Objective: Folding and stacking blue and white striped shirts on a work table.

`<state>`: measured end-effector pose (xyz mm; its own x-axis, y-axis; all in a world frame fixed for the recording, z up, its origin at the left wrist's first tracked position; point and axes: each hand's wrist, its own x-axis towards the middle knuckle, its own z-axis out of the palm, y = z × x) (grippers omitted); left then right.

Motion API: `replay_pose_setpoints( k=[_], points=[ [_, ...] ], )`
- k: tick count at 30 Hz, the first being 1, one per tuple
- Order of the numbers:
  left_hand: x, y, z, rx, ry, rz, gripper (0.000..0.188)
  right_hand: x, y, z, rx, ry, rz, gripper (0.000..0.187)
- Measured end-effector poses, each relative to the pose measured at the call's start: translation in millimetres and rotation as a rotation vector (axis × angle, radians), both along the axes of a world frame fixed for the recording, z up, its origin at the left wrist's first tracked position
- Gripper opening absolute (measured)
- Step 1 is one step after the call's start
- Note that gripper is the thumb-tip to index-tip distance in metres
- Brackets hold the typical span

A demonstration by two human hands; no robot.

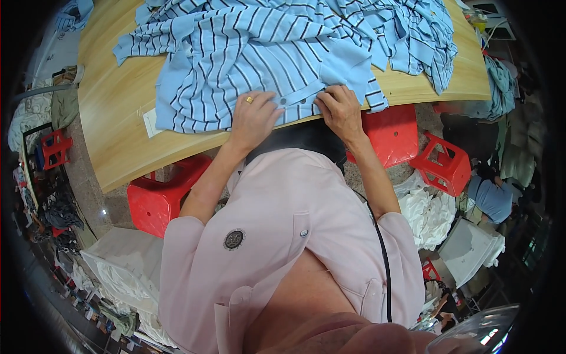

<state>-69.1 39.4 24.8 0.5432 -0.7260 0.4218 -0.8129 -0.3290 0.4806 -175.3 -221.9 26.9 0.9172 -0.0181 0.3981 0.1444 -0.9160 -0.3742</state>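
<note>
A light blue shirt with dark and white stripes (236, 65) lies spread on the wooden table, its lower edge close to me. Along that edge runs a plain blue button placket (300, 94) with a few dark buttons. My left hand (254, 117), a gold ring on one finger, has its bent fingers closed on the cloth at the placket's left end. At the other end my right hand (341, 113) pinches the fabric between thumb and curled fingers. Both fingertips are partly hidden against the cloth.
More striped garments (407, 35) are heaped at the table's far right. A white card (152, 123) lies by the shirt's left side on the wooden table (112, 118). Red stools (392, 135) stand under and beside the near edge. White cloth (430, 215) is piled at right.
</note>
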Motion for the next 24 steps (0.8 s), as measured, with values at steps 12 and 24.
replay_pose_setpoints(
  k=[12,24],
  points=[
    [-8.2,-24.1,0.4,0.033,-0.006,-0.102,0.031,-17.0,-8.8,-1.0,0.052,-0.070,-0.227,0.023],
    [-18.9,-28.4,-5.5,0.065,-0.056,-0.021,0.036,-16.9,-4.8,-6.4,0.012,-0.109,-0.113,0.021]
  ],
)
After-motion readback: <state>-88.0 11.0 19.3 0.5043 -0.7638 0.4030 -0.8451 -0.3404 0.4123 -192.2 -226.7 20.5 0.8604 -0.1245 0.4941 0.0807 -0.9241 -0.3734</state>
